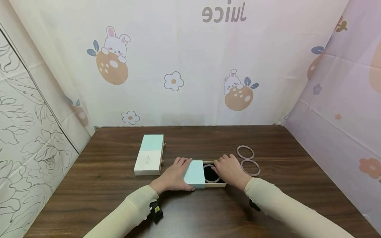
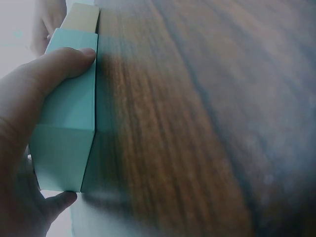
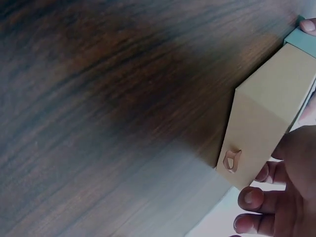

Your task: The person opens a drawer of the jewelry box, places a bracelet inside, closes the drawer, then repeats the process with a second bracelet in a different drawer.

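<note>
A mint-green sleeve lies on the table with its cream drawer slid partway out to the right. Inside the drawer a pale ring, like a bangle, rests flat on black lining. My left hand grips the sleeve at its left end, thumb along the near side. Over the drawer's right part is my right hand, its fingertips at the bangle and the far edge. Whether they pinch the bangle is hidden. In the right wrist view, several fingers curl loosely beyond the drawer's end, which has a small ribbon tab.
Two more pale bangles, one farther back and one nearer, lie just right of my right hand. A second box, mint and cream, lies at the left. Behind the brown wooden table hangs a printed curtain.
</note>
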A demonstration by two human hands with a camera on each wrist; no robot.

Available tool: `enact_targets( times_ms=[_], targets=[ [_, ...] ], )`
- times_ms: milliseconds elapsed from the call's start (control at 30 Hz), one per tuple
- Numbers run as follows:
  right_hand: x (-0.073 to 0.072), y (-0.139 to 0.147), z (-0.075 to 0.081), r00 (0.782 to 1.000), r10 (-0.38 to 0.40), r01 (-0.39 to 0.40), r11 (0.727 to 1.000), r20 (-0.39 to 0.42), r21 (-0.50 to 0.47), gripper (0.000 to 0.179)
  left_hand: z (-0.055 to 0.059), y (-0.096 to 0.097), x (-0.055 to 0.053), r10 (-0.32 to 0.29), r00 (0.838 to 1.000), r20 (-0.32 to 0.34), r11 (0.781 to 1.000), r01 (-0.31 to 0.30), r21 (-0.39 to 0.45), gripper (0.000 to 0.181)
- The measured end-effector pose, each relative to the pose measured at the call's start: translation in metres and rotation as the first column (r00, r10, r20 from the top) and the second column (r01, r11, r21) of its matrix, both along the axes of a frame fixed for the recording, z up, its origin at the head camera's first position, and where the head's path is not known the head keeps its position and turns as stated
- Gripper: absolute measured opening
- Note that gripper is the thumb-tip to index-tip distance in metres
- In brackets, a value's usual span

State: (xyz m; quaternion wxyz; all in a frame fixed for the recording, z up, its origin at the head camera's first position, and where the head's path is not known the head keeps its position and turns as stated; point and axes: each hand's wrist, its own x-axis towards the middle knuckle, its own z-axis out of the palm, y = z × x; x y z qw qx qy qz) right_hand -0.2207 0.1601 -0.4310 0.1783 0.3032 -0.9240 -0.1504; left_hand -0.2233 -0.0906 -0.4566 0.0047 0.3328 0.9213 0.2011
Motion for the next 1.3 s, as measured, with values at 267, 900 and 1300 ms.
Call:
enact_targets(
  times_ms=[267,900,1300],
  targets=[
    [-0.001,0.014,0.020,0.984,-0.097,0.117,0.985,0.152,-0.130,0.028,0.000,0.001,0.001,0.007,1.000,0.018,1.000,-0.007,-0.009,0.107],
    [0.011,0.037,0.014,0.928,-0.112,0.211,0.944,0.354,-0.255,0.021,0.000,0.001,0.000,0.010,1.000,0.021,1.000,-0.010,-0.024,0.107],
    [0.013,0.036,-0.007,0.886,-0.024,0.214,0.907,0.463,-0.362,0.022,0.002,0.002,0.000,0.002,1.000,0.010,1.000,-0.002,-0.025,0.107]
  ],
)
